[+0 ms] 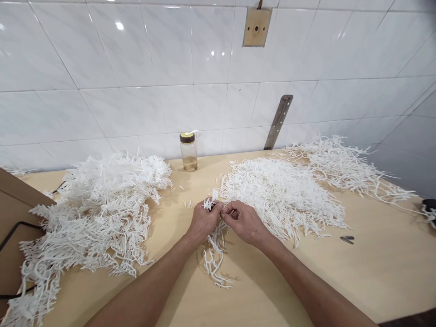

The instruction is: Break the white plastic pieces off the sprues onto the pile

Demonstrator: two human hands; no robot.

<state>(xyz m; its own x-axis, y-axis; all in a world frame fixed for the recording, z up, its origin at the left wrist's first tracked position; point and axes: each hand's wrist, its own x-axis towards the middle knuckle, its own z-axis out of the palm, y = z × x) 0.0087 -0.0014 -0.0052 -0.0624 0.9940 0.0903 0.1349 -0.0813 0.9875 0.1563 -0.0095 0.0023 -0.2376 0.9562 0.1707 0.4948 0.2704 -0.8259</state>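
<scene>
White tiles (136,104) back the bench (374,272); left hand (203,221) and right hand (244,221) pinch one plastic strip (215,254), probably snapping pieces off, which calls for a steady grip.

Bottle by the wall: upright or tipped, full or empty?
Upright, mostly empty. The bottle stands on its base on the table, cap on top, with yellowish liquid only in its lowest part.
</scene>
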